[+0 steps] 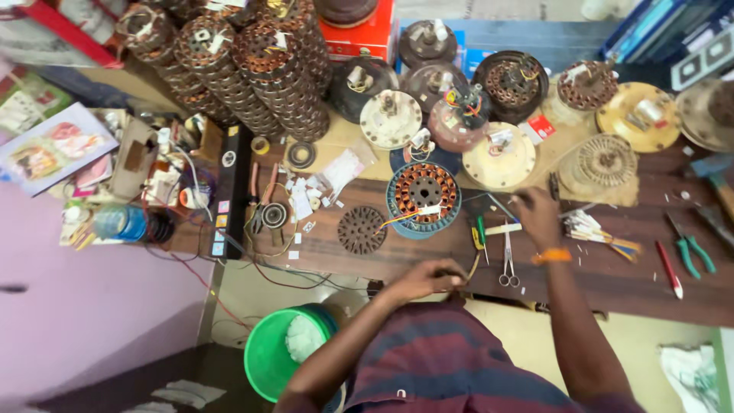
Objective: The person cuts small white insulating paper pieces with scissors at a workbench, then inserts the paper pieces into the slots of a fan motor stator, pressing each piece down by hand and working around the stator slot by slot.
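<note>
Hands at a cluttered motor-repair bench [612,283].
Right hand [535,218], fingers curled, reaches past the scissors [508,260]; left hand [424,279], closed, grips wire at the stator's [423,197] 6 o'clock.

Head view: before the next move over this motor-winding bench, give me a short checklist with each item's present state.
1. Right hand over the bench, reaching past the scissors: ok.
2. What the right hand grips: cannot tell, its fingers are blurred.
3. Left hand at the bench's near edge, close to the body: ok; whether it holds anything: cannot tell.
4. Wound stator on its blue ring lies flat between both hands, with coloured leads trailing off it: ok.
5. Green-handled pliers and red pen-like tool lie apart to the right, touched by neither hand: ok.
6. Green bucket stands on the floor below the bench edge: ok.
</note>
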{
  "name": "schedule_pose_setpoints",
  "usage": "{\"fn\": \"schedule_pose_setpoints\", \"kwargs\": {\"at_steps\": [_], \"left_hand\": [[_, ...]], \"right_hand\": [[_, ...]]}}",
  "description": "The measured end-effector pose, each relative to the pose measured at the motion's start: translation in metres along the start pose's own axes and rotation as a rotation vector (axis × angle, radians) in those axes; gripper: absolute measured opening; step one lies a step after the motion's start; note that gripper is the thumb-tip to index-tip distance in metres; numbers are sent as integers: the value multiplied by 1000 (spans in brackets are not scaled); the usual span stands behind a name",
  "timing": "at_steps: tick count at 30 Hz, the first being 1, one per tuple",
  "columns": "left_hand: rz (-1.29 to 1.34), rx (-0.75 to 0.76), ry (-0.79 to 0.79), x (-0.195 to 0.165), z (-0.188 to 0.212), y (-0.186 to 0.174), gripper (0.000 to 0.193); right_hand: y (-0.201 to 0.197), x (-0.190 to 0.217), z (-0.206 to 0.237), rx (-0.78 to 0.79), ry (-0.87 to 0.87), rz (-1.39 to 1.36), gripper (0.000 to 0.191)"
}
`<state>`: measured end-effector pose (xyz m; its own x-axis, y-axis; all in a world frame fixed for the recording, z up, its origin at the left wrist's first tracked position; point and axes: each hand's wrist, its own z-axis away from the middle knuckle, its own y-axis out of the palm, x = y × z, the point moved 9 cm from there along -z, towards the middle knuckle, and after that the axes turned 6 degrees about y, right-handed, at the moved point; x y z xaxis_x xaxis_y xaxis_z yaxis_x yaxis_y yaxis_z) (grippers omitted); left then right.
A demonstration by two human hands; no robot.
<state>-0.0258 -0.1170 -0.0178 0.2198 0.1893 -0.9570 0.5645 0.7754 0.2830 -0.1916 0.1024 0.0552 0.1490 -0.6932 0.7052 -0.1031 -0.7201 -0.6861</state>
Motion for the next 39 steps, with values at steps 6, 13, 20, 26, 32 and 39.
{"fn": "schedule_pose_setpoints", "kwargs": {"at_steps": [6,13,20,26,32,39], "left_hand": [[-6,-400,16,-13,-92,4,38],[748,-436,316,-51,-118,9,29],[-429,-573,322,-89,-95,20,28],[-548,-494,243,-113,-85,13,25],[-416,-442,267,-126,-59,3,25],[-506,-209,265,-152,-33,10,23]], "right_hand": [[-36,30,51,89,-350,-46,26],[3,35,111,352,-147,-322,31],[-33,44,86,162,174,-825,33],[-37,81,65,163,115,-671,16],[-37,89,65,110,108,-663,13],[-52,100,81,49,-41,-225,14]]}}
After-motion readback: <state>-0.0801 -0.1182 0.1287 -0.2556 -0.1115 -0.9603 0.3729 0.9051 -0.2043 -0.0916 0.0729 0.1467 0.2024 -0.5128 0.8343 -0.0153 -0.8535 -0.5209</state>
